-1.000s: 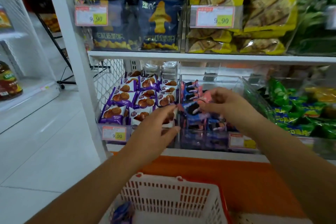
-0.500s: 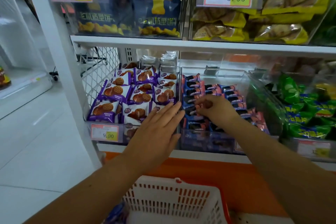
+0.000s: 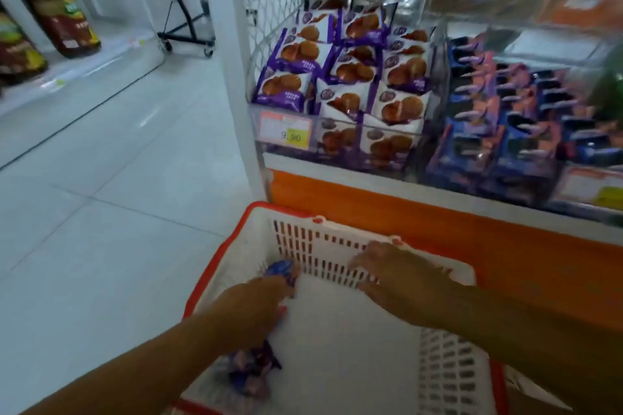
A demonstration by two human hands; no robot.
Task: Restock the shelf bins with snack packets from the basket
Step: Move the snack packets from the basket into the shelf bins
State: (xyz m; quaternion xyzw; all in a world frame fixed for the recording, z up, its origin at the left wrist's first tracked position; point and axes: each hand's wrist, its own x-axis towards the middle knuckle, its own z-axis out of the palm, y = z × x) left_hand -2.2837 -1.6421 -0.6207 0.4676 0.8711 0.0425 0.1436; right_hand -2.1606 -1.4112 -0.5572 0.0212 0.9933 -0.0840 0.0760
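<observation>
A white basket with a red rim [image 3: 337, 236] stands below the shelf, and both hands are inside it. My left hand [image 3: 256, 307] reaches its fingertips to a blue snack packet [image 3: 281, 271] by the basket's left wall; blur hides whether it grips. More blue packets [image 3: 249, 371] lie under that wrist. My right hand [image 3: 397, 276] hovers with fingers spread near the far wall and holds nothing. On the shelf, one clear bin holds purple-and-white cookie packets [image 3: 340, 74], and the bin to its right holds blue-and-pink packets [image 3: 505, 111].
An orange shelf base [image 3: 455, 229] runs just behind the basket. A white upright post [image 3: 232, 77] stands at the shelf's left end. Across the tiled aisle are brown bottles [image 3: 57, 13] on a low white shelf and a black wheeled rack [image 3: 188, 37].
Both hands have dropped from the shelf bins down into the basket. The view has tilted down and to the left.
</observation>
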